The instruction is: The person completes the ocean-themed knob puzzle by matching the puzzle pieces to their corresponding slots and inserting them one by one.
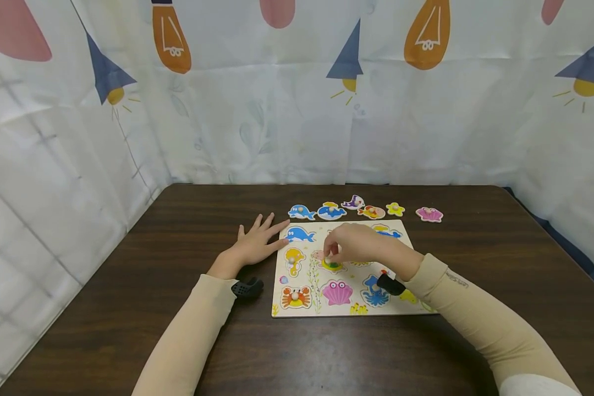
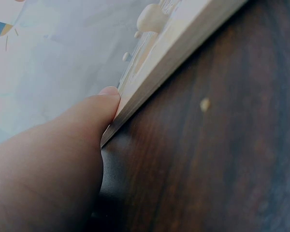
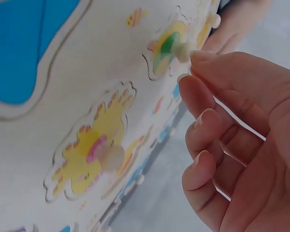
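Observation:
A pale wooden knob-puzzle board [image 1: 304, 314] with sea animals lies on the table. My right hand [image 1: 356, 243] is over its middle, thumb and index fingertip at the knob of a green-and-yellow turtle piece [image 3: 168, 50]. That turtle piece looks slightly askew in its outlined slot. My left hand [image 1: 253, 245] lies spread on the table at the board's left edge, its thumb [image 2: 104, 104] touching that edge. Seated in the board are a yellow seahorse piece [image 1: 293, 262], a crab piece [image 1: 296, 297] and a blue octopus piece [image 1: 375, 291]. The pink shell spot [image 1: 337, 292] shows no knob.
Behind the board lie loose pieces: a blue whale [image 1: 302, 212], a blue piece with a yellow top [image 1: 331, 211], a purple piece [image 1: 353, 202], an orange-red fish [image 1: 371, 212], a yellow starfish [image 1: 395, 209] and a pink shell [image 1: 429, 214]. A printed curtain [image 1: 297, 126] hangs behind the dark table [image 1: 218, 341].

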`<control>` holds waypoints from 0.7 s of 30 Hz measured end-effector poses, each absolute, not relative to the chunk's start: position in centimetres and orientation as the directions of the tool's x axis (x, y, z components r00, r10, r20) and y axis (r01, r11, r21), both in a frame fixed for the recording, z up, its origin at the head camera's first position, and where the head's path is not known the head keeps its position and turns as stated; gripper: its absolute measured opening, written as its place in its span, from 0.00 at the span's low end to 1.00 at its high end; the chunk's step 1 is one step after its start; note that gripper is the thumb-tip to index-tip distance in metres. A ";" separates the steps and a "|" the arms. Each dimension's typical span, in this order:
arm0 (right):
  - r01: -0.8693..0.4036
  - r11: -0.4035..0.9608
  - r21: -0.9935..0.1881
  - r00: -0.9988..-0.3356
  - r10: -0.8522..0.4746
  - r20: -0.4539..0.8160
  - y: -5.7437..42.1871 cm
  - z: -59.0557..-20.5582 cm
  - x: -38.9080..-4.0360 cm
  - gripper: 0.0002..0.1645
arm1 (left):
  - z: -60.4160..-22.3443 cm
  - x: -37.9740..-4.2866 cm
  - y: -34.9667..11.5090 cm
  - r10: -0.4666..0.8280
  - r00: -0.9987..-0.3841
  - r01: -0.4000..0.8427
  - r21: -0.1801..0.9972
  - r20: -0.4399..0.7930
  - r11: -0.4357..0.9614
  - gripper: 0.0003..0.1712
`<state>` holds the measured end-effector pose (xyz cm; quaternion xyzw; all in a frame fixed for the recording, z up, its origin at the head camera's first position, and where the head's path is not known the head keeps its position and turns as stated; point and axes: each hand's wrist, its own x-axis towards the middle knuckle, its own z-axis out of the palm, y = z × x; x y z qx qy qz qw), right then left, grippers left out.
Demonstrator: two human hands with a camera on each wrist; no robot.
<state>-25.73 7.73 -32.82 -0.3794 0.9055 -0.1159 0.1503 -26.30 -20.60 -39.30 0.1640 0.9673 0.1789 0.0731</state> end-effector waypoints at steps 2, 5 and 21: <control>-0.650 0.685 -0.329 -0.669 -0.721 -0.179 8.1 -32.7 -25.8 0.04 | -39.4 -26.3 -20.6 0.344 -0.936 0.291 0.374 -0.082 0.881 0.40; -0.633 0.691 -0.349 -0.682 -0.711 -0.169 8.7 -32.2 -25.8 0.07 | -39.5 -26.3 -20.7 0.343 -0.936 0.291 0.373 -0.080 0.881 0.40; -0.546 0.711 -0.443 -0.806 -0.590 0.046 15.7 -30.6 -27.1 0.07 | -39.6 -26.4 -20.7 0.341 -0.937 0.293 0.368 -0.074 0.882 0.40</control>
